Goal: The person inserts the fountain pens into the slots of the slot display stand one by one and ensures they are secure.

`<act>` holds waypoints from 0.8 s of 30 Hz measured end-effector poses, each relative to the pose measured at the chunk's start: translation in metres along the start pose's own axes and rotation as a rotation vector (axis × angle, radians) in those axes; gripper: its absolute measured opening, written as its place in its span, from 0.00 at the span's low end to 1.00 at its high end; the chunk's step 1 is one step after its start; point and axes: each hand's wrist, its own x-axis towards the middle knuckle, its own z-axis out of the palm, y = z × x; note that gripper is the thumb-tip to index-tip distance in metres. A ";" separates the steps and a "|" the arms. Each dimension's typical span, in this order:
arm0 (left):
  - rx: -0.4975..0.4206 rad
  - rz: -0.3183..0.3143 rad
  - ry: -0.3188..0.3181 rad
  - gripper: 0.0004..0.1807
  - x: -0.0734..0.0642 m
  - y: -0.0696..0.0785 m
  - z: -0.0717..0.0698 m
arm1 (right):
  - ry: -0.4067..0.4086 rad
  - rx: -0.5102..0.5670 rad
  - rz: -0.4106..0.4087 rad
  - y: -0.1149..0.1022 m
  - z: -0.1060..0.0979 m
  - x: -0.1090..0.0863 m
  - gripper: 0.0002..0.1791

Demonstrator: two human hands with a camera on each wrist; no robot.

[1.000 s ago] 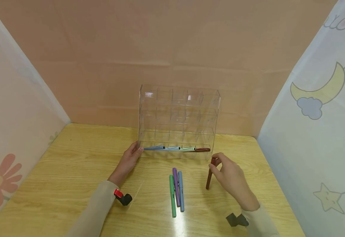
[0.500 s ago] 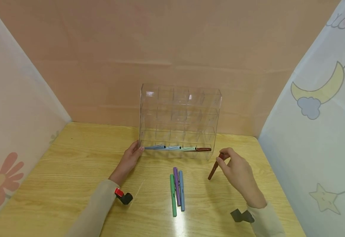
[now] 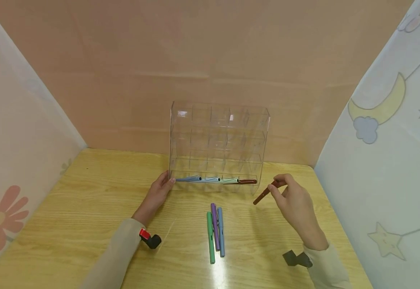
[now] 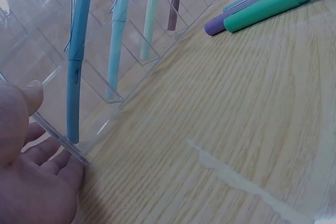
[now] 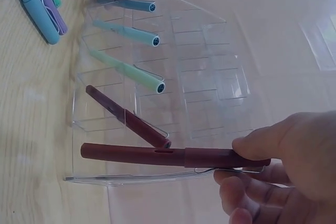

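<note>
My left hand (image 3: 156,194) holds the lower left edge of a clear acrylic pen rack (image 3: 217,150), thumb in front and fingers behind. In its bottom row lean a blue pen (image 3: 189,179), a light blue pen (image 3: 211,180), a pale green pen (image 3: 230,181) and a dark red pen (image 3: 247,182). Just off the rack's lower right corner, my right hand (image 3: 296,202) pinches a second dark red pen (image 5: 142,153) by its clipped cap end. That pen slants above the table, its free end toward the rack.
A green pen (image 3: 210,237), a purple pen (image 3: 215,228) and a blue pen (image 3: 221,235) lie side by side on the wooden table (image 3: 98,224) before the rack. An orange-brown cloth (image 3: 210,48) hangs behind it. Patterned cloths stand on both sides.
My right hand has moved right and slightly away from me with the dark red pen, which has gone from nearly upright to a flatter slant. The left hand keeps its place on the rack.
</note>
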 end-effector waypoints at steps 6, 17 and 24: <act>-0.023 -0.005 0.001 0.38 0.000 0.000 0.001 | 0.040 0.004 0.023 -0.001 -0.006 0.003 0.17; -0.015 -0.008 -0.002 0.38 0.000 0.000 0.000 | 0.178 0.036 -0.010 0.000 -0.010 0.006 0.15; -0.011 -0.001 -0.002 0.38 -0.002 0.003 0.001 | 0.206 0.047 -0.005 0.002 -0.009 0.009 0.16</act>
